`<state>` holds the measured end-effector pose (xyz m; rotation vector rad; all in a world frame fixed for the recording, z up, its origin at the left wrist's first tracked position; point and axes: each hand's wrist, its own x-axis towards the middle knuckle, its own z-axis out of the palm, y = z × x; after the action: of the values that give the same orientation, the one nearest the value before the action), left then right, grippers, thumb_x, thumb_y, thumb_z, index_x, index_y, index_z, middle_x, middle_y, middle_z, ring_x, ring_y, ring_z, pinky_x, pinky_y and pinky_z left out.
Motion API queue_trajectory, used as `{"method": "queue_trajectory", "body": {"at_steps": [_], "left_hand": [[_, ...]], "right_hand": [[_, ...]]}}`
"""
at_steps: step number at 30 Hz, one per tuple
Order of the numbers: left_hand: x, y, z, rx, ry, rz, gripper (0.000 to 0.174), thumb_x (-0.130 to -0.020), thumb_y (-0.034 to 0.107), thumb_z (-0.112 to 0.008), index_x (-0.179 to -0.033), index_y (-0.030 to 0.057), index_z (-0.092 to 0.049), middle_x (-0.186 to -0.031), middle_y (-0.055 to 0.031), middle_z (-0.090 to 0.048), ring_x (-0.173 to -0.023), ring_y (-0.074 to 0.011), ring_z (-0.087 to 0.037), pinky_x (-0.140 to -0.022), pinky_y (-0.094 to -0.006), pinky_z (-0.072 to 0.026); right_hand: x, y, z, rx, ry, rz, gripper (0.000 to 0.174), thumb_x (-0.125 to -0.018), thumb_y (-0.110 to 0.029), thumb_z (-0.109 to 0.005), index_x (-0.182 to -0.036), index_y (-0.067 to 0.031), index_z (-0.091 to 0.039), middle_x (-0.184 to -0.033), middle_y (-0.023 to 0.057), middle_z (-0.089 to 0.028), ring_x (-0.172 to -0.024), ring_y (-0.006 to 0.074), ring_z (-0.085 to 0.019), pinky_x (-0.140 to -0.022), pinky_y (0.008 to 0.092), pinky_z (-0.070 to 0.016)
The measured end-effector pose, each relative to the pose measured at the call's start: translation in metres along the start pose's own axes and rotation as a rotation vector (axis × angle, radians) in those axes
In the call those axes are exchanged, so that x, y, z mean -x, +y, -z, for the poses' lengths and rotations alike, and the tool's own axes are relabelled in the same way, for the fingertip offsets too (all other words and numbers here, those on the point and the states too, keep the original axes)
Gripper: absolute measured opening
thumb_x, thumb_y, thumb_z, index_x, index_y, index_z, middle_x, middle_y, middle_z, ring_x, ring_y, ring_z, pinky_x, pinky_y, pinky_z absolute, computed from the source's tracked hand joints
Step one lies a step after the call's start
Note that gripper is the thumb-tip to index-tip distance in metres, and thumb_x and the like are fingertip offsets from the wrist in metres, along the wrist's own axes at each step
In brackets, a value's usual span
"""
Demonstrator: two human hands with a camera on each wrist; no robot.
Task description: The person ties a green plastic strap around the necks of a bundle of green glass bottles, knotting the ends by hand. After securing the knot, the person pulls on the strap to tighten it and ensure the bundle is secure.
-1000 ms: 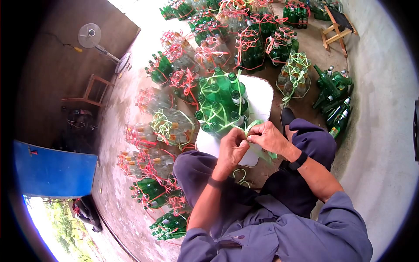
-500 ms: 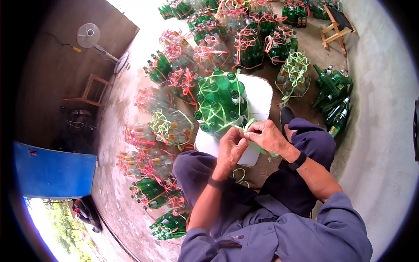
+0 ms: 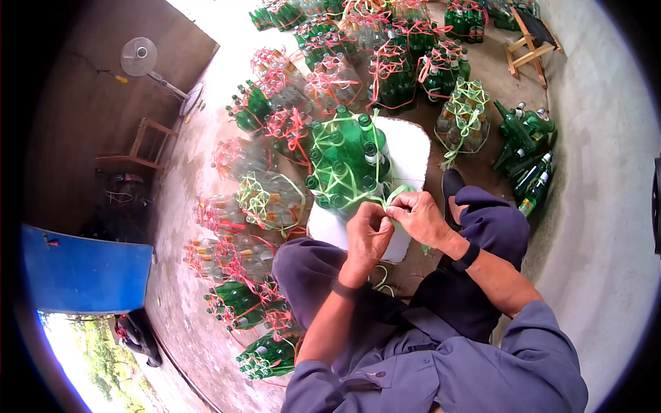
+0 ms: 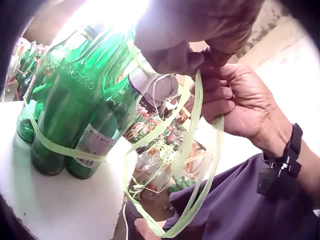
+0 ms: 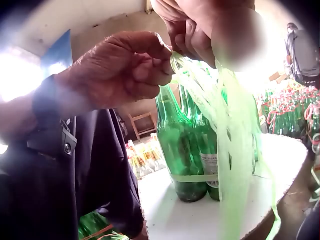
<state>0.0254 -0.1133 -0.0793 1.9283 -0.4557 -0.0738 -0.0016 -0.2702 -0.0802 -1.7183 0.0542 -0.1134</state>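
Note:
A bundle of green bottles (image 3: pixel 344 158) stands upright on a white board (image 3: pixel 410 148), with pale green ribbon laced over the necks and a band round the lower bodies. Just on the near side of the bundle, the left hand (image 3: pixel 368 237) and right hand (image 3: pixel 421 219) meet, each pinching the ribbon between thumb and fingers. In the left wrist view the ribbon (image 4: pixel 192 135) hangs from the fingertips in long loops beside the bottles (image 4: pixel 75 110). The right wrist view shows ribbon strands (image 5: pixel 235 150) hanging in front of the bottles. The fingers hide the exact crossing of the strands.
Bundles tied with red ribbon (image 3: pixel 289 127) cover the floor beyond and left. Loose green bottles (image 3: pixel 527 138) lie by the right wall, below a folding stool (image 3: pixel 530 51). A fan (image 3: pixel 141 58) and a blue panel (image 3: pixel 89 268) are at the left.
Both hands stay close together on the ribbon, with small shifts of the fingers and the left wrist. The ribbon hanging below the right hand has moved. The bottles have hardly moved.

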Motion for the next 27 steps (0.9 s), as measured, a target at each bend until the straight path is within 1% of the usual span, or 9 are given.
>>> {"method": "queue_trajectory", "body": {"at_steps": [2, 3, 5, 12, 15, 17, 20, 24, 27], "left_hand": [[-0.001, -0.002, 0.001, 0.034, -0.014, 0.022, 0.011, -0.085, 0.000, -0.065, -0.092, 0.0000, -0.057, -0.067, -0.0033, -0.059, -0.061, -0.0074, -0.054, -0.056, -0.0269, -0.0470], [-0.001, -0.003, 0.001, 0.034, -0.013, 0.022, 0.011, -0.085, 0.000, -0.065, -0.092, 0.0000, -0.057, -0.067, -0.0033, -0.059, -0.061, -0.0074, -0.054, -0.056, -0.0269, -0.0470], [-0.003, -0.004, 0.001, 0.024, -0.005, 0.052, 0.011, -0.085, 0.001, -0.066, -0.090, -0.0001, -0.057, -0.067, -0.0034, -0.060, -0.060, -0.0074, -0.054, -0.056, -0.0266, -0.0468], [-0.005, -0.009, -0.002, -0.036, -0.005, 0.059, 0.013, -0.083, 0.003, -0.067, -0.090, -0.0004, -0.056, -0.066, -0.0055, -0.059, -0.060, -0.0089, -0.053, -0.056, -0.0279, -0.0467], [-0.005, -0.004, 0.000, -0.018, -0.013, 0.058, 0.014, -0.083, 0.003, -0.066, -0.089, -0.0004, -0.055, -0.065, -0.0064, -0.057, -0.059, -0.0099, -0.052, -0.055, -0.0287, -0.0464], [-0.004, 0.000, 0.002, -0.022, -0.031, -0.005, 0.013, -0.083, 0.002, -0.065, -0.088, -0.0003, -0.054, -0.064, -0.0065, -0.056, -0.058, -0.0107, -0.052, -0.055, -0.0290, -0.0462], [-0.002, 0.001, 0.003, -0.065, -0.028, -0.048, 0.012, -0.083, 0.002, -0.064, -0.088, -0.0004, -0.053, -0.065, -0.0071, -0.055, -0.058, -0.0116, -0.052, -0.055, -0.0292, -0.0463], [-0.002, -0.012, 0.002, -0.085, -0.003, -0.117, 0.012, -0.083, 0.002, -0.064, -0.088, -0.0002, -0.053, -0.065, -0.0071, -0.055, -0.058, -0.0123, -0.052, -0.056, -0.0293, -0.0466], [-0.003, -0.015, 0.003, 0.026, -0.014, -0.015, 0.012, -0.084, 0.001, -0.064, -0.089, 0.0001, -0.054, -0.065, -0.0080, -0.056, -0.058, -0.0130, -0.053, -0.056, -0.0295, -0.0471]], "right_hand": [[0.002, 0.001, -0.002, 0.067, 0.033, 0.056, 0.015, -0.086, -0.009, -0.066, -0.082, 0.0051, -0.064, -0.068, 0.0126, -0.063, -0.062, 0.0134, -0.057, -0.060, 0.0334, -0.0465], [0.002, 0.002, -0.003, 0.067, 0.033, 0.057, 0.015, -0.086, -0.009, -0.066, -0.082, 0.0051, -0.064, -0.068, 0.0126, -0.063, -0.062, 0.0134, -0.057, -0.060, 0.0334, -0.0465], [0.002, 0.004, -0.006, 0.136, 0.094, 0.163, 0.014, -0.085, -0.009, -0.068, -0.082, 0.0042, -0.065, -0.074, 0.0186, -0.066, -0.064, 0.0252, -0.065, -0.061, 0.0368, -0.0486], [0.003, 0.007, -0.011, 0.219, 0.138, 0.208, 0.015, -0.084, -0.010, -0.070, -0.082, 0.0039, -0.065, -0.078, 0.0203, -0.067, -0.070, 0.0318, -0.068, -0.062, 0.0379, -0.0500], [0.003, 0.007, -0.010, 0.139, 0.125, 0.156, 0.016, -0.085, -0.011, -0.069, -0.082, 0.0044, -0.066, -0.074, 0.0152, -0.069, -0.065, 0.0223, -0.066, -0.061, 0.0345, -0.0492], [0.003, 0.002, -0.006, -0.071, 0.036, -0.053, 0.019, -0.087, -0.012, -0.068, -0.081, 0.0056, -0.067, -0.070, 0.0073, -0.069, -0.065, 0.0099, -0.060, -0.060, 0.0298, -0.0475], [0.000, 0.011, -0.006, -0.191, -0.013, -0.195, 0.020, -0.088, -0.012, -0.066, -0.080, 0.0067, -0.067, -0.068, 0.0024, -0.066, -0.068, 0.0034, -0.054, -0.060, 0.0261, -0.0458], [0.001, 0.013, -0.014, -0.292, 0.016, -0.259, 0.018, -0.087, -0.010, -0.066, -0.079, 0.0059, -0.068, -0.068, 0.0027, -0.067, -0.068, 0.0028, -0.054, -0.061, 0.0256, -0.0465], [0.001, 0.007, -0.017, -0.068, 0.119, -0.033, 0.015, -0.085, -0.009, -0.066, -0.079, 0.0044, -0.068, -0.068, 0.0033, -0.068, -0.068, 0.0027, -0.055, -0.061, 0.0257, -0.0473]]}}
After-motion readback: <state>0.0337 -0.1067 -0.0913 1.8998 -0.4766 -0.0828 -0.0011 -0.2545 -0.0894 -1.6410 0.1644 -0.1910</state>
